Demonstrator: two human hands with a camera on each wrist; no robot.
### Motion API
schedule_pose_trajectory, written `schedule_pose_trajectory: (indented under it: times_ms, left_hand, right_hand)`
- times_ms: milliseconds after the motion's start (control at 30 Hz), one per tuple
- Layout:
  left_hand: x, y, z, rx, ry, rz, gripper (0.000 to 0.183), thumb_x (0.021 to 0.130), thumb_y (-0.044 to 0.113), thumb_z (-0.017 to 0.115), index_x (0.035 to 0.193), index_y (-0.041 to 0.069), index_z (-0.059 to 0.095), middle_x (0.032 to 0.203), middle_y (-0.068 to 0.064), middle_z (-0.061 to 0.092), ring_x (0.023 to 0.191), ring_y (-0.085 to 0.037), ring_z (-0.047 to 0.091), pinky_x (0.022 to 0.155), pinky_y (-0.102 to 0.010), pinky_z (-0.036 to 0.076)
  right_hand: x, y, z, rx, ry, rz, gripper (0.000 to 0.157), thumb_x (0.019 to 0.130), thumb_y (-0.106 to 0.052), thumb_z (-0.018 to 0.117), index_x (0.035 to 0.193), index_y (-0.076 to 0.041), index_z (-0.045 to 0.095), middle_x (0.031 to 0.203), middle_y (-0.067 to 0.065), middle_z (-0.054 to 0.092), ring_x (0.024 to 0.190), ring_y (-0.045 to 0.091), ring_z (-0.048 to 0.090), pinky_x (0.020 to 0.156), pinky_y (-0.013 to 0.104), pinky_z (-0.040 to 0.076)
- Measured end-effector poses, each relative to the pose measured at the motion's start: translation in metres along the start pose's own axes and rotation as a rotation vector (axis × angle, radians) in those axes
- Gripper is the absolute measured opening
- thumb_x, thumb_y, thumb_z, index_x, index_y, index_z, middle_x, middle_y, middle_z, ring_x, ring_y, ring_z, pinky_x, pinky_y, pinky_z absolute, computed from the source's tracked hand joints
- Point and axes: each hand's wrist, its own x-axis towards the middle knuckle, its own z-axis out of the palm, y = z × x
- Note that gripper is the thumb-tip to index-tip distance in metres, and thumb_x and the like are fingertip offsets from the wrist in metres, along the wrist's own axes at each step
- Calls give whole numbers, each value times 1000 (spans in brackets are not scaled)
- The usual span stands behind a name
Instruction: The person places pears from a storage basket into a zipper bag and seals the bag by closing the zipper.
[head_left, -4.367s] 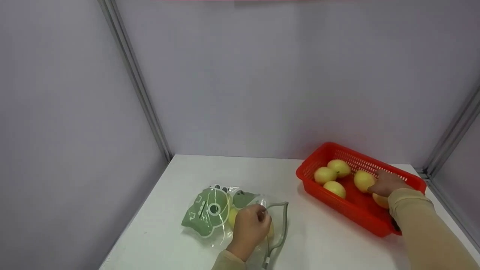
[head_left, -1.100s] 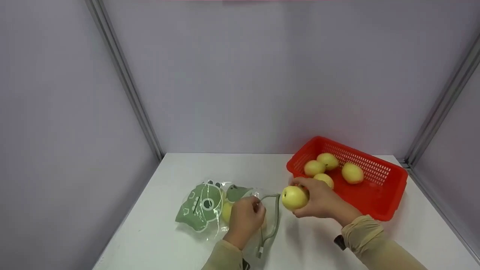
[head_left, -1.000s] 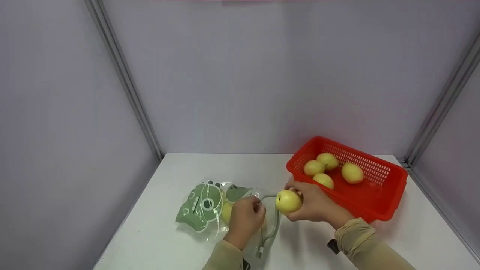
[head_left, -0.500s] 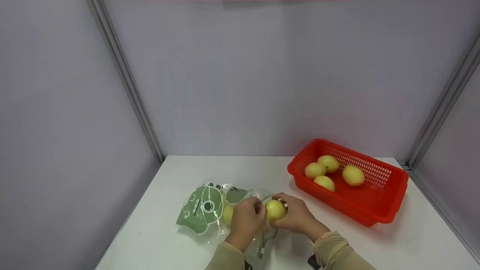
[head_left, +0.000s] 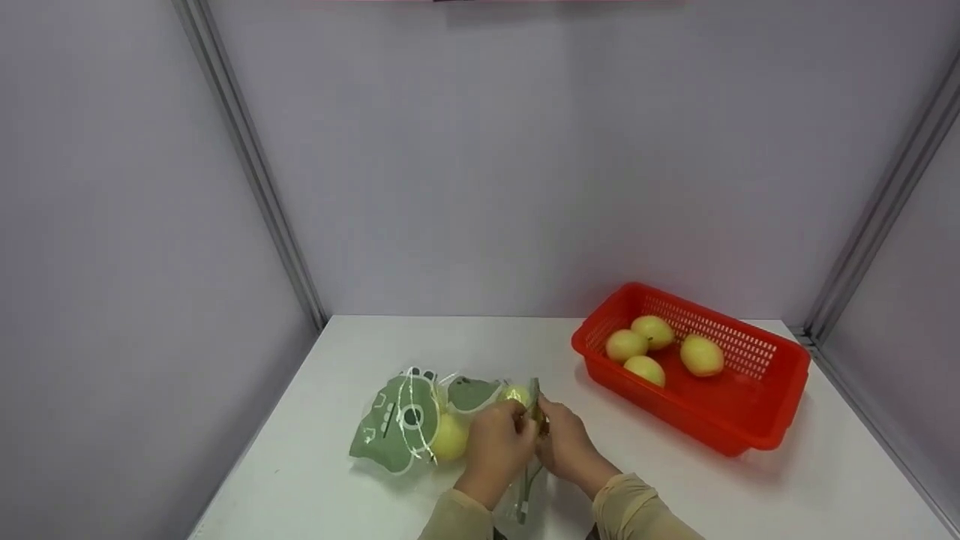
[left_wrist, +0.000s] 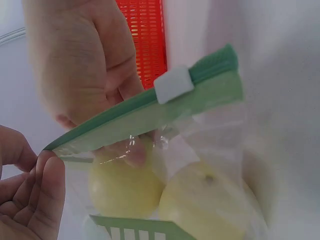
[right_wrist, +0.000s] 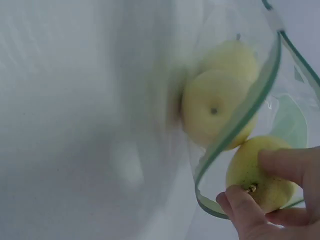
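Note:
A clear zip bag [head_left: 394, 424] with a green cartoon print lies on the white table, yellow pears [head_left: 450, 436] inside it. My left hand [head_left: 491, 454] pinches the edge of the bag's mouth between thumb and fingers. My right hand [head_left: 574, 454] reaches into the mouth. In the right wrist view its fingers grip a yellow pear [right_wrist: 250, 167] near the stem, just inside the green rim [right_wrist: 235, 132], beside another bagged pear [right_wrist: 210, 102]. A white slider [left_wrist: 174, 85] sits on the green zip in the left wrist view. The head view mostly hides the held pear behind my hands.
A red plastic basket [head_left: 694, 409] stands at the right of the table [head_left: 300, 480], with several yellow pears [head_left: 702, 355] in its left and middle part. Grey panels [head_left: 480, 165] wall the table at the back and both sides.
My right hand has taken a pear from the basket and moved it left into the bag's mouth. My left hand has kept its pinch on the bag's edge.

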Motion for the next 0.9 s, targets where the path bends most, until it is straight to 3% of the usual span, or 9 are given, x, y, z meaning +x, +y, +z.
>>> schedule_pose_trajectory:
  times_ms: [67,133,233,367,533,700,900]
  left_hand:
    - [-1,0,0,-10,3,-8,9,79,11,70,72,12,65,63,7,57,54,-1,43,49,-16,38]
    - [0,1,1,-19,11,-1,10,79,11,69,71,13,65,62,7,57,54,-1,43,49,-16,38]
    - [1,1,1,-32,26,25,10,79,10,68,70,12,65,63,6,57,55,-2,44,49,-16,39]
    - [0,2,2,-20,29,31,9,78,9,68,71,12,65,64,6,58,56,-2,46,50,-16,40]
    - [-2,-1,1,-29,-9,2,9,80,10,69,73,13,65,65,7,57,57,-1,45,51,-16,40]
    - [-1,-5,0,-32,2,10,10,80,10,69,72,13,64,65,7,57,57,-1,46,51,-16,41]
    - [-2,-8,-1,-7,43,56,10,77,9,69,71,13,62,63,8,54,56,0,44,50,-15,38]
  right_hand:
    - [0,-3,5,-140,13,-77,27,87,-6,64,114,-11,62,101,5,65,91,18,61,74,33,53]
    - [-1,-6,8,-242,30,-154,11,86,-5,62,91,-15,62,82,-3,61,75,11,55,64,29,48]
    - [-2,-9,11,-284,41,-243,13,84,-4,61,79,-16,60,70,-8,55,64,5,44,57,24,41]
    - [-4,-8,10,-255,-16,-282,11,86,-5,60,83,-15,61,73,-10,54,66,2,41,58,21,40]
    - [-6,-3,-2,-320,-82,-316,11,88,-8,62,91,-18,66,82,-10,64,73,5,55,66,27,49]
    - [-5,1,-22,-161,-179,-235,21,92,-16,61,110,-22,69,107,-8,69,100,15,66,84,40,54]
    - [-3,4,-48,-105,-230,-224,28,93,-20,61,119,-18,68,115,-3,69,102,13,66,86,35,54]
